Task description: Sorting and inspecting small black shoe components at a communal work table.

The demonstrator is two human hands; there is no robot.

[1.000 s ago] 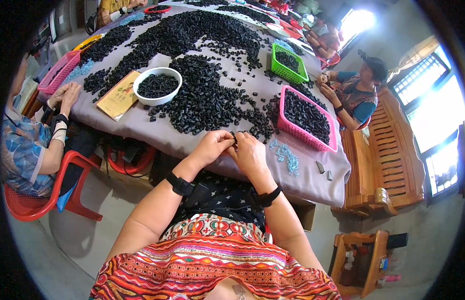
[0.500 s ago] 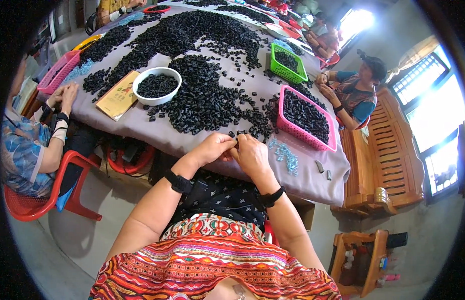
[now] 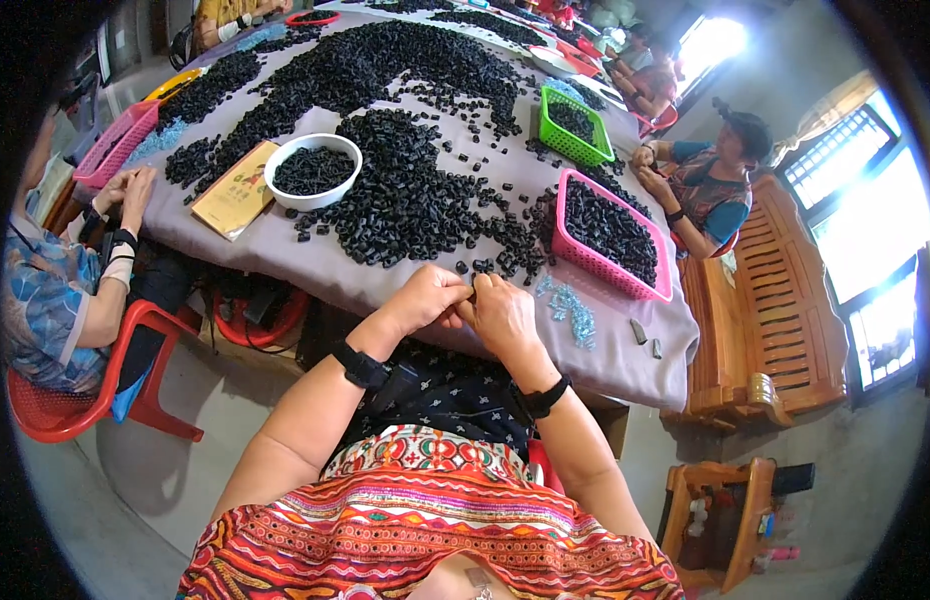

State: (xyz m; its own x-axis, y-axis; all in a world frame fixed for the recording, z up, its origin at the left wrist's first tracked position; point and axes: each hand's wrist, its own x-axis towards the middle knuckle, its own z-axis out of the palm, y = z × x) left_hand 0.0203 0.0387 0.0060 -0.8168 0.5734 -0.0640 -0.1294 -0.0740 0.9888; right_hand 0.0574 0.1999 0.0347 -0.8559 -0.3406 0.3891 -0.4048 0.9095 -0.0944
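Note:
At the table's near edge my left hand (image 3: 428, 297) and my right hand (image 3: 501, 315) meet, fingers closed and fingertips together. A small black piece (image 3: 473, 284) shows between them, mostly hidden by the fingers. Just beyond lies a heap of small black plastic parts (image 3: 400, 205), with stray ones close to my fingertips. To the right of my right hand are scattered clear bluish plastic bits (image 3: 575, 318). Beside these stands a pink basket (image 3: 607, 277) filled with black parts. A white bowl (image 3: 320, 200) of thinner-looking black pieces sits left of the heap.
A yellow booklet (image 3: 233, 198) lies against the bowl. Farther right is a green basket (image 3: 577, 151). Two small grey pieces (image 3: 638, 332) rest near the right corner of the cloth (image 3: 625, 372). Co-workers sit left, right and at the far end. A wooden bench (image 3: 785, 300) stands at right.
Both hands stay together at nearly the same spot; only the fingers have shifted slightly. Nothing else has visibly moved on the table.

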